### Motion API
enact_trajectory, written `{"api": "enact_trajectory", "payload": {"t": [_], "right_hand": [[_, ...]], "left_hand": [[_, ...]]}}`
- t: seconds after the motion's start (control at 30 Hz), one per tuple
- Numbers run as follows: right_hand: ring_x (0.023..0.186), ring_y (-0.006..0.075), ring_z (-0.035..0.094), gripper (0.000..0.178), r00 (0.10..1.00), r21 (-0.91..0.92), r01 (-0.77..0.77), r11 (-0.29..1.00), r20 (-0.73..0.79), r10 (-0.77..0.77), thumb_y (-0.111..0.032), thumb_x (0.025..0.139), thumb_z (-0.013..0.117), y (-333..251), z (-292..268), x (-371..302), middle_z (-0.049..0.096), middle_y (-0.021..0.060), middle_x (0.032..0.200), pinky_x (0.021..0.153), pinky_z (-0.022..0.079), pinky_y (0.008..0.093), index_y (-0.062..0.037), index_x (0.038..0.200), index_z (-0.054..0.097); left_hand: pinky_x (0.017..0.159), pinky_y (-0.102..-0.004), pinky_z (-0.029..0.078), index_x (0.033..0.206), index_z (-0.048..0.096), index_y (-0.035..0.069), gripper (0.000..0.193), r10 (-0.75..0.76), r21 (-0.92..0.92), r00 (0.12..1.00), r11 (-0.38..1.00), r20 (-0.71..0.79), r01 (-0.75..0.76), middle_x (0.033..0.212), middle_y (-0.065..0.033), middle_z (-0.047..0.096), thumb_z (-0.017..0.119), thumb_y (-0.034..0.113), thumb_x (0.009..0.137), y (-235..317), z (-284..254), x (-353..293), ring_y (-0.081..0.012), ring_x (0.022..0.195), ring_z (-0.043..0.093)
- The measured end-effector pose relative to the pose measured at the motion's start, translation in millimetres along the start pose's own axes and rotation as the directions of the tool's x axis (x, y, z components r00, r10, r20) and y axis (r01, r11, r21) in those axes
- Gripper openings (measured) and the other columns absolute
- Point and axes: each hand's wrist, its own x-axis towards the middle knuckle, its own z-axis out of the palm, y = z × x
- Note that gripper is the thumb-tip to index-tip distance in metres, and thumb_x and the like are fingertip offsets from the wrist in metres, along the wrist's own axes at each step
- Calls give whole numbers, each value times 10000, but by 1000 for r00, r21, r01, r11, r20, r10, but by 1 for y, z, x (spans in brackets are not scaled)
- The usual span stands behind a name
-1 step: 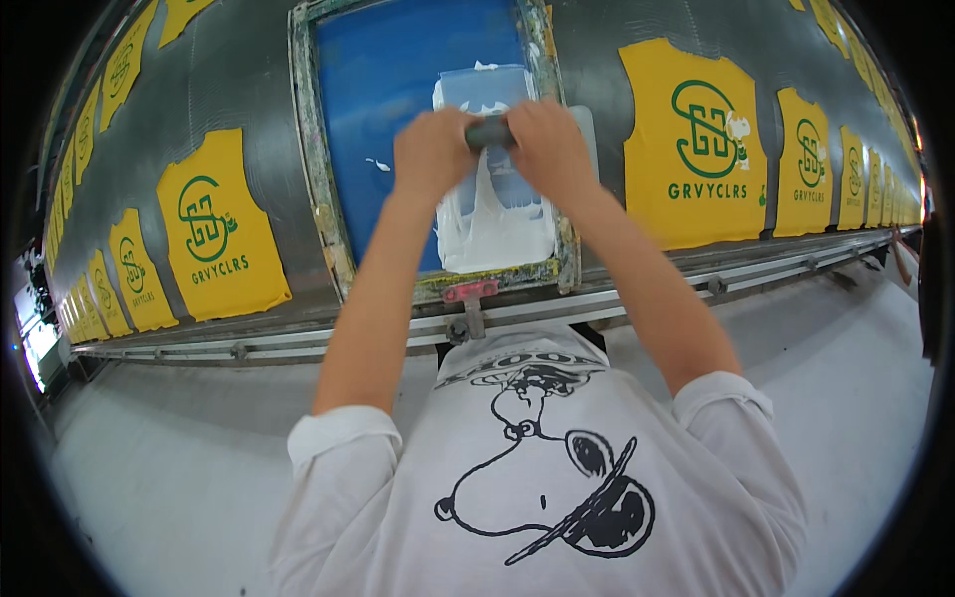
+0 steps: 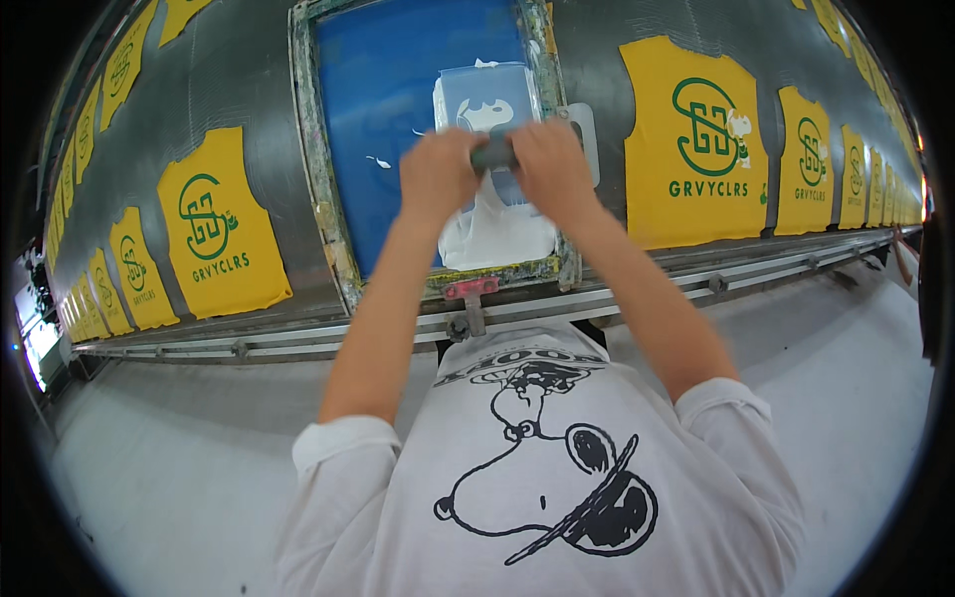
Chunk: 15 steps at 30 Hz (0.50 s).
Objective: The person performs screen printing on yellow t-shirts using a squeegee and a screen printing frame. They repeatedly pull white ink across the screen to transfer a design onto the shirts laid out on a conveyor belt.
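Both hands are closed on the dark handle of a squeegee, side by side over a screen printing frame. My left hand wraps its left end, my right hand its right end. The squeegee's blade is mostly hidden by the hands. Beneath it lies the blue mesh, with thick white ink pooled on the side nearer me. Past the hands, a white cartoon-head shape shows in a paler rectangle of the mesh.
Yellow cut fabric pieces with green prints lie along the dark table on both sides of the frame. A metal rail runs along the table's near edge; a red clamp sits at the frame's near side.
Both hands and the squeegee have moved a little toward me. More of the cartoon-head shape now shows beyond them. The frame and the fabric have stayed in place.
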Motion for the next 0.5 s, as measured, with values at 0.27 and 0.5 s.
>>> {"api": "enact_trajectory", "payload": {"t": [0.27,0.5], "right_hand": [[960,330,598,299,987,211,-149,966,93,131,-270,876,720,-50,-51,-82,633,125,1017,829,457,445,-46,1065,660],[1019,361,644,343,674,406,-610,681,-186,715,-266,943,648,49,1,-10,691,164,1063,906,490,444,-22,1185,658]], "left_hand": [[767,-420,570,1042,762,176,289,-37,-41,903,997,429,60,978,-68,743,785,224,757,42,-38,-80,-290,931,713],[742,-439,543,1001,777,193,243,-30,25,905,999,423,22,869,-87,743,793,348,815,12,-69,65,-313,853,709]]}}
